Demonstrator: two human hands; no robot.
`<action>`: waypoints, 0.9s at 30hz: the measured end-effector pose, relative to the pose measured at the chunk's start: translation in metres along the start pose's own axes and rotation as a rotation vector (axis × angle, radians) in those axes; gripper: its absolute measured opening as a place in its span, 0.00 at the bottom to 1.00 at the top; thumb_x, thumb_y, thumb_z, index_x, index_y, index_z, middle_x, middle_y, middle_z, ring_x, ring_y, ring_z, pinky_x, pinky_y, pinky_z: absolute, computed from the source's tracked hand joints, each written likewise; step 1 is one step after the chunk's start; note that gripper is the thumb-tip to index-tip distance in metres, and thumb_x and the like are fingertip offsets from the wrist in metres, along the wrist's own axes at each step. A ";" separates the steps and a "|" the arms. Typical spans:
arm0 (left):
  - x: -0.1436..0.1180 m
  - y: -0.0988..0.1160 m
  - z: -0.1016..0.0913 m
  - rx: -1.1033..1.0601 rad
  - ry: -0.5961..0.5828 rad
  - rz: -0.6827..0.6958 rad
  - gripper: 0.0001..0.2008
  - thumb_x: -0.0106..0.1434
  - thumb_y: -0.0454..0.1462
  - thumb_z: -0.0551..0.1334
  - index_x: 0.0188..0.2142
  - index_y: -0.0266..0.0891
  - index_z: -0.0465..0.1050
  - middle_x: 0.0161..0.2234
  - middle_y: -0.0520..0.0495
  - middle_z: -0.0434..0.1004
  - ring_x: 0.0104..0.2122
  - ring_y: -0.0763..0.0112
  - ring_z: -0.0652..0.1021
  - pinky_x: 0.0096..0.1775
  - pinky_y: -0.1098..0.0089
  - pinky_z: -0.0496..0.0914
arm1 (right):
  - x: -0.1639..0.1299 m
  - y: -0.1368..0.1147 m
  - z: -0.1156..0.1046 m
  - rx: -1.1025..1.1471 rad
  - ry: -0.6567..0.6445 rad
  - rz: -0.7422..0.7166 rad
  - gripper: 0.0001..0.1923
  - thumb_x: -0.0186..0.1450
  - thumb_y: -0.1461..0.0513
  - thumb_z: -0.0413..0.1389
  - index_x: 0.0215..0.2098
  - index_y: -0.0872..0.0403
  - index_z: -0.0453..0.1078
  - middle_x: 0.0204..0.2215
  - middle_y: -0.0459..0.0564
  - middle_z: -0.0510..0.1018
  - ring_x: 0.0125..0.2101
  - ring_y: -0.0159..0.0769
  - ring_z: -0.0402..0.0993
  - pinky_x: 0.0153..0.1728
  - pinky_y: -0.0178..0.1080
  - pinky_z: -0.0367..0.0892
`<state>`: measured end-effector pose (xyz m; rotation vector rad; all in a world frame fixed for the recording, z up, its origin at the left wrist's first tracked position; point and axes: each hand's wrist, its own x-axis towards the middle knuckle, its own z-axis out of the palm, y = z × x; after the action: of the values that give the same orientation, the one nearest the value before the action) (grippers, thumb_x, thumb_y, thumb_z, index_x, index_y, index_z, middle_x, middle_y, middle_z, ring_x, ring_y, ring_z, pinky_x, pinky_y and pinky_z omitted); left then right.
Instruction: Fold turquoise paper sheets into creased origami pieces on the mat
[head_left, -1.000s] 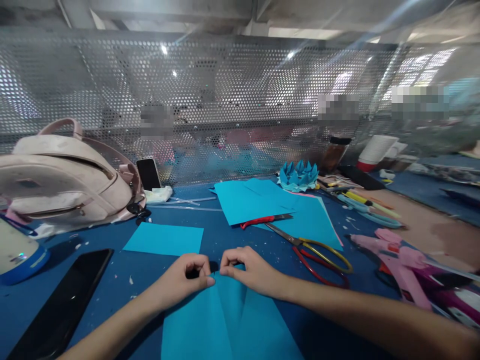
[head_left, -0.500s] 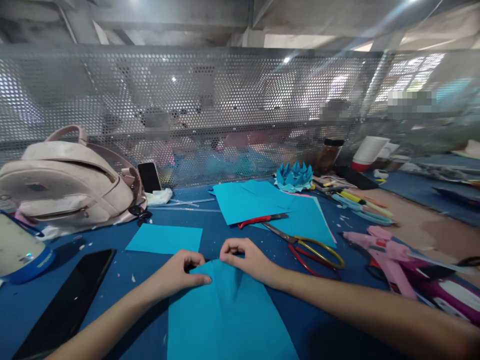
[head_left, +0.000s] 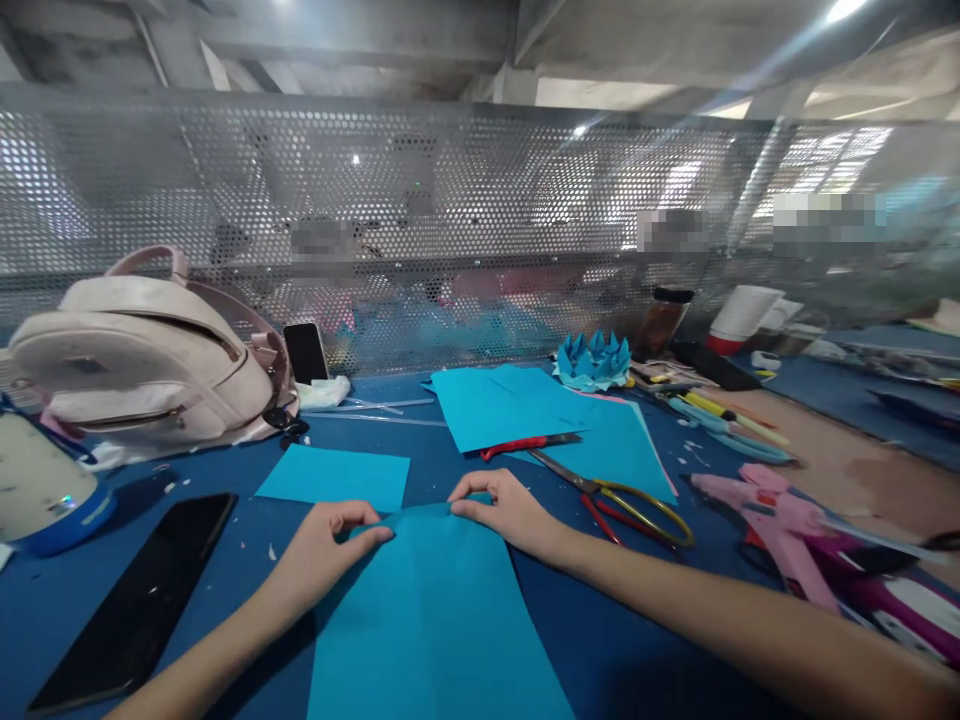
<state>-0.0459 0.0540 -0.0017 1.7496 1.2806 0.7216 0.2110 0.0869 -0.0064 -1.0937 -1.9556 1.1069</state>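
Head camera looks forward and down, close over the table (head_left: 225,600).

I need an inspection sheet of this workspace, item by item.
Surface: blue table, paper scraps scattered.
Job's things: blue paper sheet, flat, far edge pinched at both corners.
Clutter: scissors, pink glue gun, black phone, pink bag, folded paper flower, spare blue sheets.
Grippers: left hand and right hand both grip the sheet.
Cables: nothing seen.
Surroundings: perforated metal screen behind the table.
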 end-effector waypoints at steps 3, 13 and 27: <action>-0.002 -0.006 0.002 -0.048 0.005 -0.023 0.17 0.59 0.48 0.60 0.22 0.39 0.66 0.22 0.52 0.65 0.26 0.69 0.66 0.29 0.72 0.59 | 0.001 -0.001 0.001 -0.020 -0.006 0.001 0.11 0.60 0.55 0.60 0.29 0.55 0.76 0.30 0.49 0.80 0.33 0.38 0.74 0.33 0.35 0.63; 0.001 -0.007 0.003 -0.117 -0.023 -0.095 0.16 0.57 0.47 0.61 0.21 0.39 0.65 0.21 0.54 0.63 0.23 0.71 0.65 0.27 0.72 0.59 | 0.003 0.002 0.001 -0.043 -0.020 0.040 0.11 0.61 0.55 0.60 0.28 0.55 0.76 0.28 0.48 0.79 0.29 0.36 0.72 0.27 0.34 0.59; 0.001 -0.006 0.003 -0.103 -0.018 -0.090 0.17 0.58 0.47 0.60 0.20 0.39 0.65 0.20 0.54 0.63 0.23 0.71 0.65 0.27 0.72 0.58 | 0.002 0.002 0.002 -0.005 -0.023 0.023 0.12 0.60 0.55 0.59 0.27 0.56 0.75 0.27 0.48 0.79 0.29 0.36 0.72 0.28 0.34 0.60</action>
<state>-0.0460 0.0548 -0.0089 1.6016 1.2793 0.7065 0.2097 0.0887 -0.0088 -1.1129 -1.9690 1.1323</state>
